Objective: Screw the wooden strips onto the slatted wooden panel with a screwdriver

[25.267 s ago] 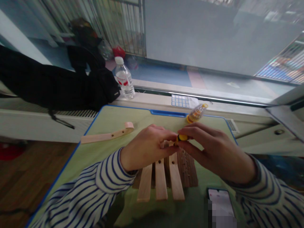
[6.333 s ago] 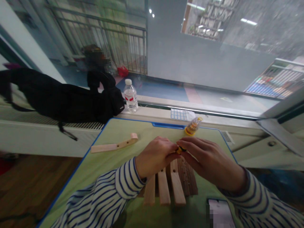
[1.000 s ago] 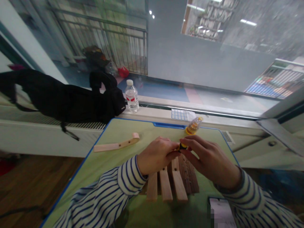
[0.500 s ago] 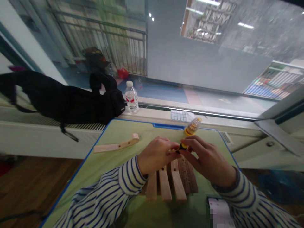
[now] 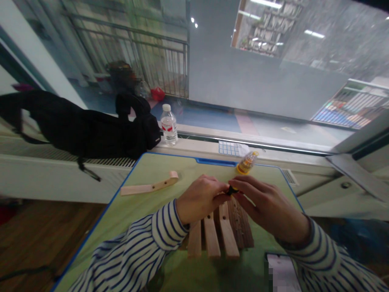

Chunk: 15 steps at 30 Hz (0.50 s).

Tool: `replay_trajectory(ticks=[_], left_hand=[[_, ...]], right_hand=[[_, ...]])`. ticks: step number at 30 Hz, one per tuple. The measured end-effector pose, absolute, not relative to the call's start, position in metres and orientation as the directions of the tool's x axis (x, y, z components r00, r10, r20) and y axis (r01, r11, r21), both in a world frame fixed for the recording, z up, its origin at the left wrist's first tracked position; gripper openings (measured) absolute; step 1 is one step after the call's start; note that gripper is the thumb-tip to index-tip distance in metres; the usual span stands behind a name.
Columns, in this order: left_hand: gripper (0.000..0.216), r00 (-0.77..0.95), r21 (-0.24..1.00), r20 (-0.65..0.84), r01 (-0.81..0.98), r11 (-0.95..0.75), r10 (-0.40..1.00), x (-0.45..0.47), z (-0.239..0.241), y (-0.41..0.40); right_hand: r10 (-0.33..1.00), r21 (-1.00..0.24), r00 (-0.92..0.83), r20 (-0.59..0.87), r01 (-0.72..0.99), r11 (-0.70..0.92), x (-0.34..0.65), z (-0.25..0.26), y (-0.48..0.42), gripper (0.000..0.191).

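My right hand is closed around a small yellow-and-black tool, which looks like a stubby screwdriver; its fingers cover most of it. At the tool's black end, my left hand pinches with thumb and fingers together; what lies between these fingertips is hidden. Just below the hands are several pale wooden strips with dark holes, lying side by side beside a grooved dark-brown wooden piece. The left hand and wrist cover their upper left part.
On the table at left lies a bent wooden strip with two holes. A clear bottle with yellow ends stands at the far edge. A phone lies near right. A water bottle and black bag rest on the sill.
My right hand has turned around the small tool, its fingers now covering more of the yellow part. My left hand and the wooden pieces stay in place.
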<state>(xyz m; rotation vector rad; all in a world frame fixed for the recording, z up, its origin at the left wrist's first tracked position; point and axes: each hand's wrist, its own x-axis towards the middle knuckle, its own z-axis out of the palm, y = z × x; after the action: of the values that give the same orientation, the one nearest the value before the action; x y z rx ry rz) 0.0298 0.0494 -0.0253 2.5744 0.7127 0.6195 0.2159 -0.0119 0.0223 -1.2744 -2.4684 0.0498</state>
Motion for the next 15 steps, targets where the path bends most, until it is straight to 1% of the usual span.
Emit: replay_trajectory(ticks=[7,11,15], left_hand=[[0.019,0.785,0.52,0.305,0.337,-0.785,0.539,0.029,-0.0236,0.0499],[0.019,0.803,0.547,0.299,0.299,-0.782,0.516,0.028,-0.0219,0.0512],[0.017,0.81,0.555,0.284,0.298,-0.777,0.513,0.0271,-0.0203,0.0517]], right_hand=[[0.819,-0.216,-0.497,0.286,0.8,0.56,0.2161,0.0173,-0.0112,0.028],[0.816,-0.21,-0.491,0.305,0.801,0.56,0.2147,0.0168,-0.0112,0.026],[0.812,-0.222,-0.487,0.323,0.795,0.565,0.2146,0.0161,-0.0122,0.024]])
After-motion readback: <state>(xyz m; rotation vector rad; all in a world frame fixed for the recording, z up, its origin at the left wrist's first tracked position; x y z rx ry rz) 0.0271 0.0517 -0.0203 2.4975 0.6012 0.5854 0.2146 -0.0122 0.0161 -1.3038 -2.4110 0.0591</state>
